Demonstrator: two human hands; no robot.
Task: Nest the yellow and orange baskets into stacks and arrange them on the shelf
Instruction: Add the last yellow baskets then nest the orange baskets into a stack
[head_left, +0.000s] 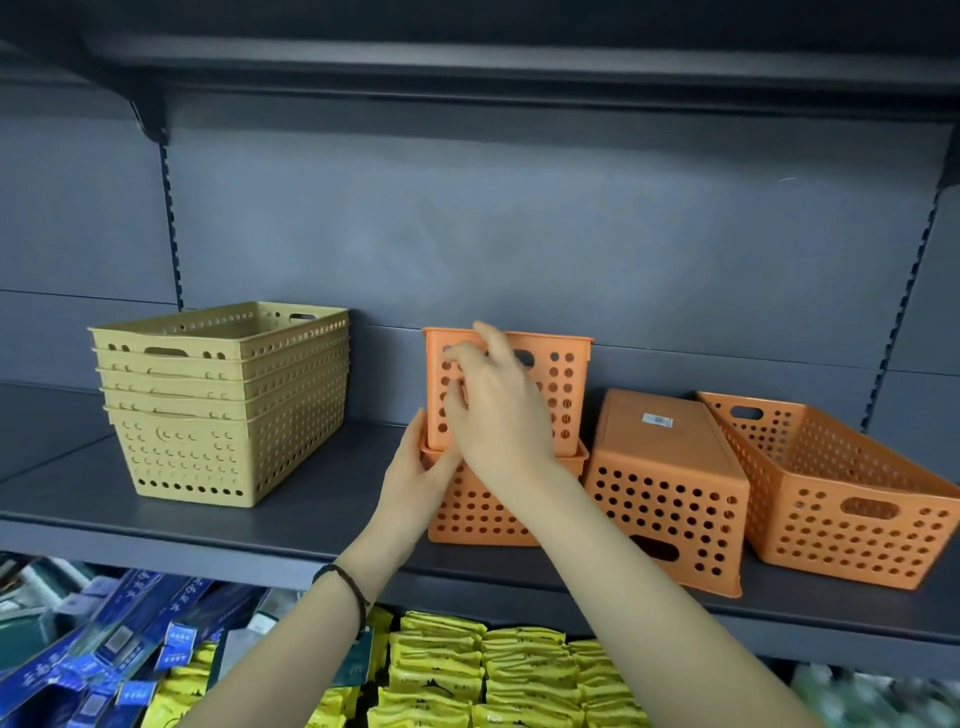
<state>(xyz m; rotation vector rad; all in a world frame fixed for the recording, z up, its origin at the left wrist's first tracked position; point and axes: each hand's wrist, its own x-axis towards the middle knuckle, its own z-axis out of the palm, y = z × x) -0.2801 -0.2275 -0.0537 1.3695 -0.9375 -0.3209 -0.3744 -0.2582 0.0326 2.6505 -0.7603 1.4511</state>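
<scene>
A nested stack of several yellow baskets (228, 410) stands on the left of the dark shelf (322, 525). In the middle, one orange basket (561, 384) sits partway down inside a lower orange basket (478, 514). My left hand (421, 467) grips the lower basket's left rim. My right hand (498, 405) is in front of the upper basket with its fingers spread, touching its face. To the right lies an upturned orange basket (660, 467), and beside it an upright orange basket (852, 499).
The grey back panel (519, 234) rises behind the baskets, with another shelf overhead. Below the shelf edge are yellow packets (519, 670) and blue packages (119, 639). Bare shelf shows between the yellow stack and the orange baskets.
</scene>
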